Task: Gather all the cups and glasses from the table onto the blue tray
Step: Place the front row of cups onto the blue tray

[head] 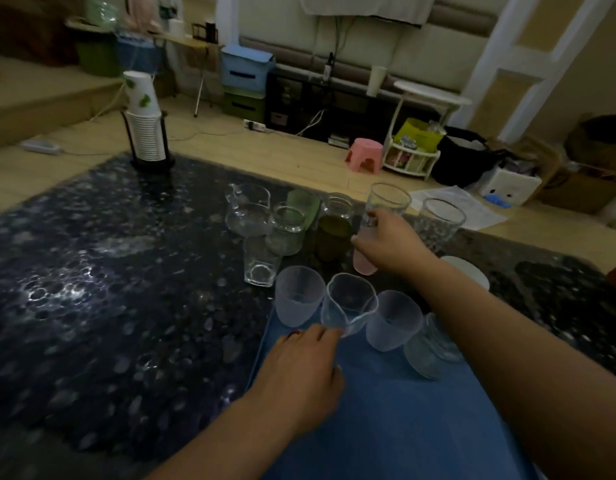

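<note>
The right hand [386, 237] curls round the upright pale pink frosted plastic cup [364, 263] on the dark speckled table, just beyond the blue tray [420, 427], which lies nearer the person, where the left hand [299, 372] pinches a clear spouted glass pitcher [349, 303].

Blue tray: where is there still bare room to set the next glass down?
The blue tray is bare across its near half, between the left hand and the right forearm. Its far edge is crowded: two frosted cups, a clear pitcher and a tilted glass stand there.
</note>
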